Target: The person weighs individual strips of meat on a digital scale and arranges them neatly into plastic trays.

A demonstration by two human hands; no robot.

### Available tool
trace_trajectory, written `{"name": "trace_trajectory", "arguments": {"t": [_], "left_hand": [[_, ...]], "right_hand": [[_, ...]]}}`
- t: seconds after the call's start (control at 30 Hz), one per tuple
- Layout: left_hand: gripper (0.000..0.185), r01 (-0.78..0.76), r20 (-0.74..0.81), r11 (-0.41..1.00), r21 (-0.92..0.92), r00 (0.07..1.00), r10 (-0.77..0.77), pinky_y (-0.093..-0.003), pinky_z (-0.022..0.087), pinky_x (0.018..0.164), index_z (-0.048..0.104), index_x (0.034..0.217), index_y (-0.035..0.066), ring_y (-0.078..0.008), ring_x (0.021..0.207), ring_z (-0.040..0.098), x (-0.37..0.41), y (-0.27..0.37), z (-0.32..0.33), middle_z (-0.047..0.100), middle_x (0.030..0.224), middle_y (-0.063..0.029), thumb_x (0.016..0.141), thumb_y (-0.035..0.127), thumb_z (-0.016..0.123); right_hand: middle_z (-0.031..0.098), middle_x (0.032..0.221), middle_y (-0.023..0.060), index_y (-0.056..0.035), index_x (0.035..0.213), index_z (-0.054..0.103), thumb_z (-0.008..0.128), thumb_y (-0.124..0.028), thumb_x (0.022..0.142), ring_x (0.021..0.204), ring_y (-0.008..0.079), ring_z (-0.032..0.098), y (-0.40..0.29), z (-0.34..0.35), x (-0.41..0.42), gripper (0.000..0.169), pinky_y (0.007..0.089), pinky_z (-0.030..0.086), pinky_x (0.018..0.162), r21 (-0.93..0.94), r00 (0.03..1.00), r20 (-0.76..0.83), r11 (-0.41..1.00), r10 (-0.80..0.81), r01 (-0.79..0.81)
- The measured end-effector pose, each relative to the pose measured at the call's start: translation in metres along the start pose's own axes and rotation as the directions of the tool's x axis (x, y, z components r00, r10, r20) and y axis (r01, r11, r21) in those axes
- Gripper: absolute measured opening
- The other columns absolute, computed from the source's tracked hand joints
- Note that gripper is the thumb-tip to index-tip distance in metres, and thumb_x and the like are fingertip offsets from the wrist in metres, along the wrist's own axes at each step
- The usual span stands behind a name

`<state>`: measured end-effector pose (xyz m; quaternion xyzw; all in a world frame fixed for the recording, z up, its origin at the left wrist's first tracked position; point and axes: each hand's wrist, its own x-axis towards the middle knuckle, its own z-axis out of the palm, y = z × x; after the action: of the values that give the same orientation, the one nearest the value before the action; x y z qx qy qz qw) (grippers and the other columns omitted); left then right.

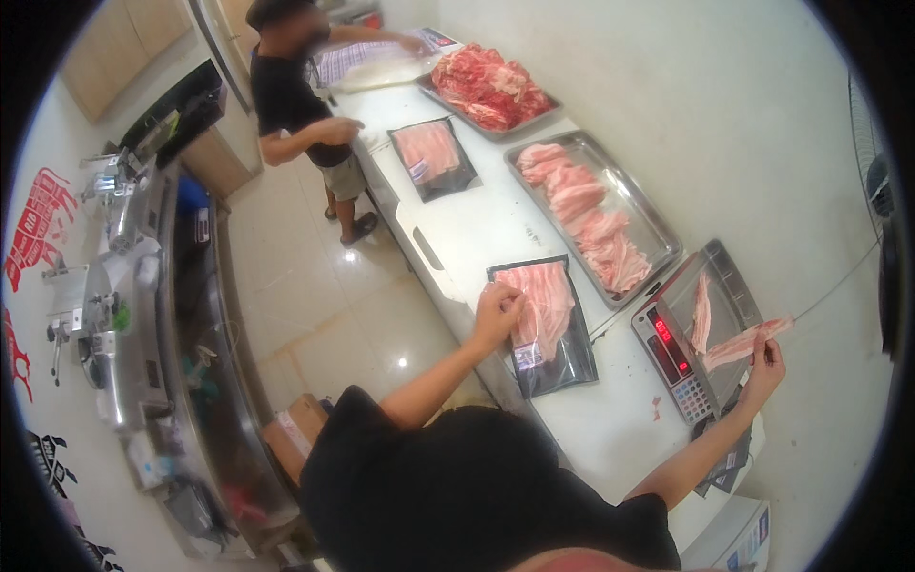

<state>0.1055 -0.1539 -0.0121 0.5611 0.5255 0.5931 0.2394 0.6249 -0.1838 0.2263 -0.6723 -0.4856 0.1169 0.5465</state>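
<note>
My right hand point(765, 372) pinches one strip of sliced meat point(743, 342) over the steel pan of a digital scale point(672, 365). A second meat strip point(703, 311) lies on that pan, and the scale's red display is lit. Over the left side of a clear-fronted, black-backed plastic bag point(561, 379), my left hand point(498, 314) has its fingers curled together; whether they grip the bag cannot be told. Pale pink meat slices point(547, 300) fill much of the bag, which lies flat on the white worktop point(457, 250) and bears a label.
Beyond the bag lie a steel tray point(636, 214) of folded meat slices, another tray point(493, 132) heaped with redder meat, and a second filled bag point(432, 157). A co-worker point(300, 93) stands at the far end. Black bags point(725, 454) lie beside the scale; meat slicers point(121, 336) line the left counter.
</note>
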Motion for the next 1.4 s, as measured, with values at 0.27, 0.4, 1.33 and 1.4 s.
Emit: {"name": "trace_trajectory", "arguments": {"t": [0.27,0.4,1.33,1.4], "left_hand": [[0.036,0.497,0.636,0.725,-0.477,0.765,-0.106,-0.0305,0.053,0.087,0.066,0.132,-0.001,-0.0146,0.096,0.066,-0.01,0.139,0.025,0.069,0.102,-0.003,0.1,0.014,0.071],[0.042,0.594,0.711,0.725,-0.348,0.671,-0.208,-0.0293,0.057,0.082,0.059,0.14,-0.006,-0.0135,0.091,0.067,-0.017,0.15,0.014,0.069,0.111,-0.0056,0.101,0.008,0.068],[0.035,0.404,0.671,0.913,-0.048,0.69,-0.27,-0.0245,0.053,0.069,0.069,0.127,0.001,-0.0102,0.084,0.066,-0.02,0.16,0.016,0.073,0.102,-0.0064,0.094,0.002,0.078],[0.027,0.306,0.687,0.949,0.071,0.675,-0.269,-0.0239,0.052,0.069,0.075,0.119,0.0,-0.0086,0.082,0.066,-0.018,0.162,0.014,0.075,0.096,-0.007,0.092,0.002,0.079]], "right_hand": [[0.072,0.113,0.0095,-0.0027,0.142,0.053,0.079,-0.006,0.093,0.089,0.0153,0.072,-0.062,0.148,-0.156,0.055,0.029,0.059,0.076,0.343,0.851,0.525,0.911,0.017,-0.23],[0.072,0.116,0.0082,-0.0039,0.131,0.062,0.078,-0.001,0.092,0.093,0.0164,0.073,-0.067,0.2,-0.191,0.042,0.031,0.061,0.077,0.488,0.882,0.471,0.829,0.013,-0.273],[0.074,0.103,0.0086,0.0012,0.113,0.078,0.073,-0.001,0.096,0.093,0.0136,0.067,-0.033,0.166,-0.222,0.018,0.0269,0.053,0.082,0.458,0.834,0.549,0.853,-0.05,-0.25],[0.076,0.101,0.0109,0.0026,0.114,0.078,0.074,-0.001,0.094,0.091,0.0143,0.07,-0.023,0.16,-0.221,0.021,0.029,0.056,0.082,0.392,0.775,0.631,0.878,-0.039,-0.275]]}}
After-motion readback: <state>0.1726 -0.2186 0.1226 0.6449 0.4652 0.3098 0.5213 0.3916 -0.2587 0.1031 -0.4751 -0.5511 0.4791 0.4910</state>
